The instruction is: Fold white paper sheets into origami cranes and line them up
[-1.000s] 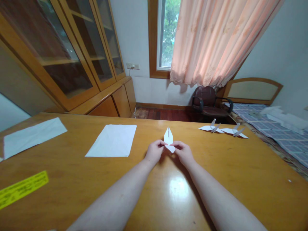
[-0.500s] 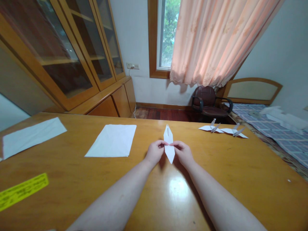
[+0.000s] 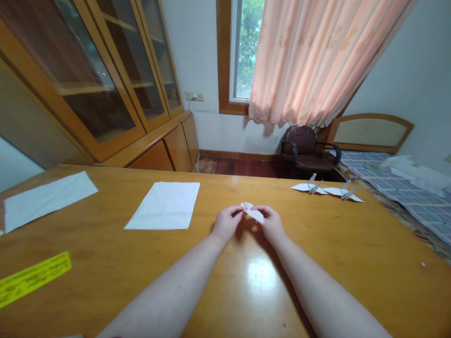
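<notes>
A small folded white paper (image 3: 254, 214) is held between both hands, over the middle of the table near its far edge. My left hand (image 3: 227, 224) pinches its left side with thumb and fingers. On its right side my right hand (image 3: 271, 224) grips it the same way, closed. The paper lies at a slant, one pointed end toward the right hand; parts of it are hidden by the fingers. Two folded white paper cranes (image 3: 312, 187) stand side by side at the far right of the table.
A stack of white paper sheets (image 3: 164, 206) lies left of my hands. Farther left is another white sheet (image 3: 49, 199), with a yellow printed strip (image 3: 35, 278) nearer me. Beyond the wooden table (image 3: 141, 277) stand a glass-fronted cabinet (image 3: 141, 124), an armchair (image 3: 301, 145) and a bed (image 3: 405, 188).
The folded paper was upright and lengthwise, pointing away from me; now it is turned and tilted, with its near end swung to the right. Both hands keep their pinch and have barely moved.
</notes>
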Available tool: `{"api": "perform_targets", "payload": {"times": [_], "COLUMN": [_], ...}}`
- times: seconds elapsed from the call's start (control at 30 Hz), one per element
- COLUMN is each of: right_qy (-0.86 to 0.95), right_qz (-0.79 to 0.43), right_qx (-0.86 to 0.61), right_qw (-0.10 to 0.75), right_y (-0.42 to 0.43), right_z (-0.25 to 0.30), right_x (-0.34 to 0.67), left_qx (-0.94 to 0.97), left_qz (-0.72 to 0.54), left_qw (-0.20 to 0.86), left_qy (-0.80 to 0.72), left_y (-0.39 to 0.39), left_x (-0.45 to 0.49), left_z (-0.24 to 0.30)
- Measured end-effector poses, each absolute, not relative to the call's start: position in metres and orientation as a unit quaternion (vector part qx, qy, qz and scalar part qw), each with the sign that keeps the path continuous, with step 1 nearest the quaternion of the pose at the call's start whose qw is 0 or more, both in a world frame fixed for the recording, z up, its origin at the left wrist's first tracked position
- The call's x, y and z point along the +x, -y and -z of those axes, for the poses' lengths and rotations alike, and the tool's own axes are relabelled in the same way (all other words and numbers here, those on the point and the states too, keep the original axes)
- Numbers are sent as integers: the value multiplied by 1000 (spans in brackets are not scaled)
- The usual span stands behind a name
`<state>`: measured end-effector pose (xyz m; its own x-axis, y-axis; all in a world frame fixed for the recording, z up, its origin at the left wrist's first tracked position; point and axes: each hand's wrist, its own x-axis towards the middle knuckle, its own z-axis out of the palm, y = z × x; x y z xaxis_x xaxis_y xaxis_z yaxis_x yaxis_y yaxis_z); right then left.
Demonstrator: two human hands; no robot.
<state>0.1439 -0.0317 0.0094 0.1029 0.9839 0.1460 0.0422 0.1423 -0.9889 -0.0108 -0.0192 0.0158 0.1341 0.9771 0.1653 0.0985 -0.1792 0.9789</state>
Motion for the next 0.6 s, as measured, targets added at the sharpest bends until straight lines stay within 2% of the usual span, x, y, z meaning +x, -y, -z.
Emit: {"api": "perform_targets", "payload": {"times": [0.2, 0.33, 0.6], "right_qy": [574, 569, 610], "right_qz": [-311, -298, -307], "right_qx": [-493, -477, -430], "right_qw": [575, 599, 591], "right_y": [33, 34, 40], "right_z": [-9, -10, -14], "right_x": [147, 147, 145], "left_qx": [648, 654, 643], "left_qz": [-504, -533, -538], "left_qw": [342, 339, 363], "left_qy": [-457, -417, -407], "left_y": [18, 19, 23], "left_x": [-13, -12, -12], "left_z": [-16, -16, -18]}}
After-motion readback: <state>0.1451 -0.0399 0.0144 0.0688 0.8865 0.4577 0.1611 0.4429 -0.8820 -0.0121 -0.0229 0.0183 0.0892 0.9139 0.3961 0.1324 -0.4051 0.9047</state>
